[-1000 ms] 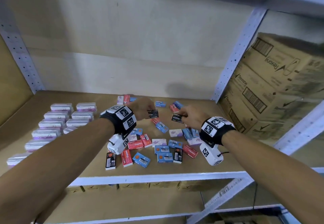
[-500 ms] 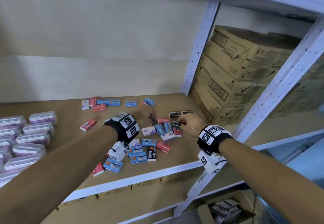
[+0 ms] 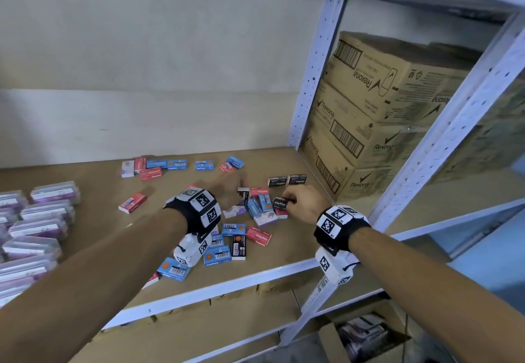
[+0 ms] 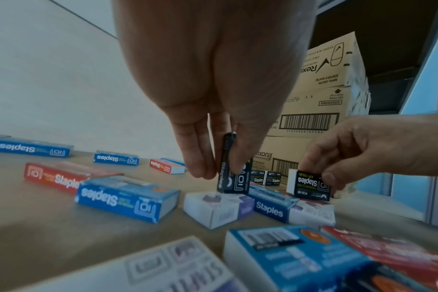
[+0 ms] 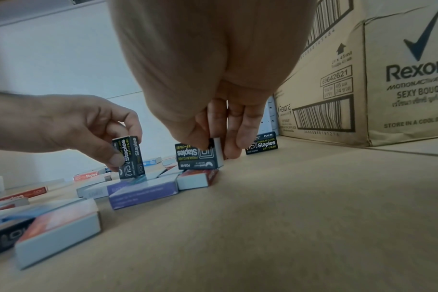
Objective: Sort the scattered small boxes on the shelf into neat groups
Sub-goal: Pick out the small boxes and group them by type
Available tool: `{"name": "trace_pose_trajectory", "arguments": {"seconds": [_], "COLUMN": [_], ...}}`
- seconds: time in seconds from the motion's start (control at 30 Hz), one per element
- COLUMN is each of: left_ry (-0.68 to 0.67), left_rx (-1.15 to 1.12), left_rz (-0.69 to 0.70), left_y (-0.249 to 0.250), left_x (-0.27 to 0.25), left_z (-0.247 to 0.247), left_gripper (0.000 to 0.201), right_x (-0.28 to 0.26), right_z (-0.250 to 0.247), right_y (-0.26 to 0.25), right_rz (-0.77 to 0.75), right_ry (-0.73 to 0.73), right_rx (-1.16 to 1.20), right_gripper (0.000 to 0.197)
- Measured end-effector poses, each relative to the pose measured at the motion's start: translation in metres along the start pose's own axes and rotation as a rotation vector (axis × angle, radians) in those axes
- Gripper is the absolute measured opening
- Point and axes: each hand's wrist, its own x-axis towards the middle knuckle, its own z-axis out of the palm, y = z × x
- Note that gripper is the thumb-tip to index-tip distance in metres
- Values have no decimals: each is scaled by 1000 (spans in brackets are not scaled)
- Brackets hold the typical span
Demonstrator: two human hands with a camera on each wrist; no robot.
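Observation:
Small staple boxes in blue, red, black and pale purple lie scattered on the brown shelf board (image 3: 284,260). My left hand (image 3: 227,189) pinches a black staples box (image 3: 243,196) (image 4: 234,177) (image 5: 130,158) upright, just above the pile. My right hand (image 3: 304,200) pinches another black staples box (image 3: 280,203) (image 5: 199,156) (image 4: 310,182) over a red box (image 5: 198,177). Two black boxes (image 3: 287,181) stand side by side at the back right, beyond my right hand.
Stacked Rexona cartons (image 3: 383,112) fill the bay to the right, behind a white upright post (image 3: 315,73). Rows of clear purple-labelled packs (image 3: 39,220) sit at the left. A row of blue and red boxes (image 3: 167,165) lies near the back wall. The shelf's white front rail (image 3: 227,286) runs below my wrists.
Both hands have carried their black boxes rightward across the shelf, closer to the two black boxes at the back right. The head view has swung right, showing more of the cartons.

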Motion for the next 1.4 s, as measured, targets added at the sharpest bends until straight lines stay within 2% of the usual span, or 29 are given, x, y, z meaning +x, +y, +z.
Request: {"name": "trace_pose_trajectory", "arguments": {"seconds": [0.2,0.37,0.47,0.57,0.73,0.83,1.17,1.4], "left_ry": [-2,40,75,71,24,4,-50,-35], "left_rx": [-14,18,74,18,65,100,142,151], "left_rz": [34,41,43,59,5,8,22,20], "left_y": [18,44,57,73,81,78,63,58], "left_x": [24,44,55,64,76,78,74,79], "left_z": [0,14,23,37,50,54,52,55], "left_gripper": [16,21,18,18,23,16,25,15], "right_x": [9,18,22,23,25,27,39,43], "right_z": [-16,-27,-27,-24,-17,-17,-13,-14], "right_y": [10,20,25,30,40,42,35,35], "right_rz": [125,268,314,343,335,331,257,250], "right_ry": [82,53,22,14,-11,-6,55,62], "right_rx": [-5,-18,-10,-24,-44,-32,-16,0], "right_gripper": [23,29,29,26,29,29,32,35]}}
